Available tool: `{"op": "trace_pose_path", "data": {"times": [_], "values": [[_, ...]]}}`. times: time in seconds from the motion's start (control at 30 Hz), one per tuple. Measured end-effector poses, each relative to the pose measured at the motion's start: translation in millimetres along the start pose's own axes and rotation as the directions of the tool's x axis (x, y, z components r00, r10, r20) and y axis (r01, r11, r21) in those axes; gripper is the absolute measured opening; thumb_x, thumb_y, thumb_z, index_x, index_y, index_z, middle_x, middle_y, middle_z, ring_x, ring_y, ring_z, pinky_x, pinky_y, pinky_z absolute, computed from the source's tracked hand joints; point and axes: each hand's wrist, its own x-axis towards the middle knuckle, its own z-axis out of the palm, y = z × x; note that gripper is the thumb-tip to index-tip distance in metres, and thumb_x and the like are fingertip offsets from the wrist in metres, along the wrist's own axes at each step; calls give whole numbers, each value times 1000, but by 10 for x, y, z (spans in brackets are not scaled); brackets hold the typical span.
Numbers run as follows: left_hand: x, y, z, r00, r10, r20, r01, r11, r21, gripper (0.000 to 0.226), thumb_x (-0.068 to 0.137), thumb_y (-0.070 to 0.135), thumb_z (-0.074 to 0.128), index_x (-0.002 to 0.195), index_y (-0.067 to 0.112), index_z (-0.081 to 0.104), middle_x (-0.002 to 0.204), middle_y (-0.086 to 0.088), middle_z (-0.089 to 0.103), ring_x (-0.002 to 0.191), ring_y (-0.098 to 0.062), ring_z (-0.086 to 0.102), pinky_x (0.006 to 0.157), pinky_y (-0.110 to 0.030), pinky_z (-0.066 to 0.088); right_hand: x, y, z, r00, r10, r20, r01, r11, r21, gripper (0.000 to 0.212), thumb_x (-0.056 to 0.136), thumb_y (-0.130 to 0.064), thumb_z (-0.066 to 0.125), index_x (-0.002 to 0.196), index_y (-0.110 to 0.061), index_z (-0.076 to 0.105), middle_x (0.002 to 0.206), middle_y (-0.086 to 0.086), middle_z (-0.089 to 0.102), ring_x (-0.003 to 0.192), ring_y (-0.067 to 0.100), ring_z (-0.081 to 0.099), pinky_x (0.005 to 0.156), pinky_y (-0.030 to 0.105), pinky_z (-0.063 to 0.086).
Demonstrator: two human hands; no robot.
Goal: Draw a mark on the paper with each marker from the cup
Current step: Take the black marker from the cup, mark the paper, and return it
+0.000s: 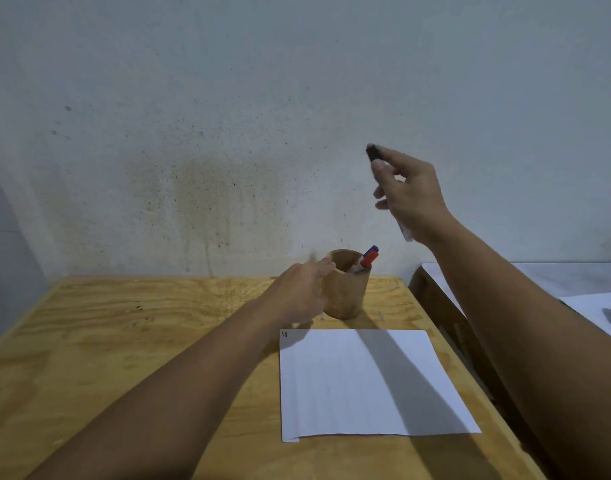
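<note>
- Centrally, a round brown wooden cup (pixel 347 289) stands upright on the light plywood tabletop (pixel 124 341), near its far edge, just beyond the sheet of white paper (pixel 366 382).
- Two markers lean inside the cup, tops projecting over its right rim: a red-capped marker (pixel 366 260) and, behind it, a blue-capped marker (pixel 373 250).
- White paper: lies flat on the right half of the table; two short marks (pixel 285 334), one red and one dark, sit side by side in its far left corner; the near left corner is slightly folded.
- Left hand (pixel 304 289): rests against the left side of the cup, fingers reaching along its rim; motion blur prevents telling how firmly it grips.
- Right hand (pixel 406 195): raised high above and to the right of the cup, before the stained pale wall (pixel 227 133), closed around a white-barrelled marker with a black cap (pixel 374 153).
- Black cap: protrudes above thumb and forefinger; the barrel's lower end emerges below the palm.
- Arm shadows fall across the paper.
</note>
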Motion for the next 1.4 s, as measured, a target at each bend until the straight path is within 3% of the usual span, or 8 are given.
{"op": "trace_pose_path", "data": {"times": [0.07,0.13,0.23,0.33,0.6,1.03,1.33,1.4], "values": [[0,9,-33,997,-12,-74,6,996,-92,66,83,8,62,142,24,38,151,4,37,136,-21,38,104,-33,39,-78,-7,-51,996,-1,87,8,997,-77,35,93,-20,63,127,-11,62,93,5,67,67,11,65,54,20,54],[-23,75,-125,976,-66,-208,3,957,-289,56,82,13,67,135,20,49,138,-1,54,124,-18,50,100,-33,44,-174,-2,-86,983,50,177,-29,992,-120,27,88,-16,69,111,-3,64,88,10,69,65,10,69,54,19,54],[-93,218,-346,955,-175,-242,-39,731,-682,42,82,5,68,123,8,60,112,-8,68,95,-18,66,83,-32,58,-327,7,-113,935,126,331,-82,986,-144,14,83,-3,71,97,-1,68,87,17,70,67,14,68,61,24,57],[-164,288,-482,964,-148,-222,-105,556,-825,36,82,-7,64,116,2,63,96,-14,68,78,-24,67,74,-32,61,-484,-6,-104,889,157,430,-122,987,-109,10,84,-3,70,94,-1,72,85,19,73,68,20,71,65,30,60],[-298,212,-443,961,-119,-250,-132,596,-792,13,83,-6,63,90,2,70,78,-15,67,63,-17,67,68,-25,59,-755,-14,12,874,163,458,-142,987,-79,11,87,-13,70,93,-5,74,78,11,77,72,19,70,55,27,52],[-455,80,-468,938,-169,-303,-104,696,-711,8,83,-4,64,89,-2,69,77,-18,68,59,-17,68,63,-25,60,-931,22,228,913,53,403,-16,995,-94,7,84,-12,73,87,-17,68,77,7,77,71,23,71,57,29,51],[-472,-195,-489,930,-271,-248,-8,661,-750,9,86,4,63,79,1,67,66,-14,65,50,-11,64,55,-23,58,-1070,190,340,890,-186,417,310,917,-251,15,83,3,69,79,-8,78,63,-7,62,61,1,58,58,9,36],[-504,-369,-546,919,-313,-241,70,729,-681,7,85,5,65,84,-1,68,70,-15,66,49,-10,63,54,-20,56,-1111,249,298,902,-195,385,293,932,-215,13,82,7,68,83,-2,78,63,5,63,60,-5,56,58,7,37]]}}
